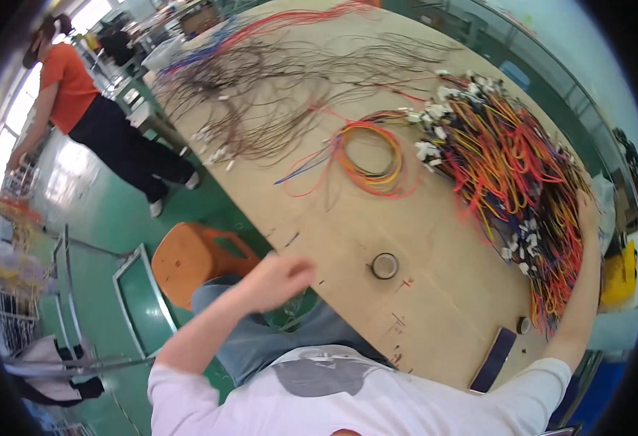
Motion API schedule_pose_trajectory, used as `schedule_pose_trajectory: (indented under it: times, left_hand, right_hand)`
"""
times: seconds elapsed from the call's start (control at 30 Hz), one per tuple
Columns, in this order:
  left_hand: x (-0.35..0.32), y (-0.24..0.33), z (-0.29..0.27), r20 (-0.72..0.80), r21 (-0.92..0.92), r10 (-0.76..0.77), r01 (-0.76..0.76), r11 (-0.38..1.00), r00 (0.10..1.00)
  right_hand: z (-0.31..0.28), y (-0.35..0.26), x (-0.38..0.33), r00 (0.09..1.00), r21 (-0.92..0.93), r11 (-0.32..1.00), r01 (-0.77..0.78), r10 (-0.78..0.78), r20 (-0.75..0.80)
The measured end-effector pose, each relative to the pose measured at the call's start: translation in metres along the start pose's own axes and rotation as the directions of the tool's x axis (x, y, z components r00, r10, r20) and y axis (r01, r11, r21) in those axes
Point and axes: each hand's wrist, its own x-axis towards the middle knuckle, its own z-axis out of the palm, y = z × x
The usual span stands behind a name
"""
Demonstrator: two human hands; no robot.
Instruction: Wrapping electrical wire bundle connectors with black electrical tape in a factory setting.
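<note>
My left hand (279,280) hovers loosely curled and empty at the table's near edge. My right hand (588,211) reaches into the big wire bundle (511,171); its grip is hidden. Next, I'd judge, comes drawing one harness free without tangling.

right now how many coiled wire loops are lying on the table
1: an orange and yellow coil mid-table, left of the big wire bundle. Others may be hidden in it.

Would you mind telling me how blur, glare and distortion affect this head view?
Head view: the left hand is motion-blurred; window glare washes out the green floor at left; fisheye bends the wooden table edges; the wire bundle stays fairly sharp.
</note>
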Motion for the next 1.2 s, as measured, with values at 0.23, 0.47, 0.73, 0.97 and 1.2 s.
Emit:
schedule_pose_trajectory:
  times: [0.23, 0.47, 0.73, 0.97, 1.2]
  left_hand:
    - [0.268, -0.010, -0.012, -0.644, 0.668, 0.623, -0.071, 0.741, 0.443]
    - [0.310, -0.005, -0.032, -0.400, 0.755, 0.376, 0.068, 0.652, 0.836]
    - [0.236, 0.083, -0.133, -0.228, 0.648, 0.223, -0.023, 0.761, 0.948]
    - [0.105, 0.125, -0.093, -0.131, 0.849, 0.377, -0.093, 0.520, 0.917]
    - [0.026, -0.004, 0.068, 0.018, 0.690, 0.330, -0.250, 0.679, 0.944]
  right_hand:
    - [-0.010, -0.116, -0.030, 0.789, -0.292, 0.930, 0.221, -0.347, -0.508]
    - [0.082, -0.330, -0.226, 0.699, 0.406, 0.741, 0.535, -0.658, 0.281]
    - [0.113, -0.334, -0.241, 0.782, 0.424, 0.799, 0.426, -0.561, 0.271]
    - [0.087, -0.292, -0.257, 0.975, 0.576, 0.811, -0.104, -0.032, 0.222]
    - [0.052, -0.259, -0.301, 0.881, 0.592, 0.667, -0.453, 0.435, 0.184]
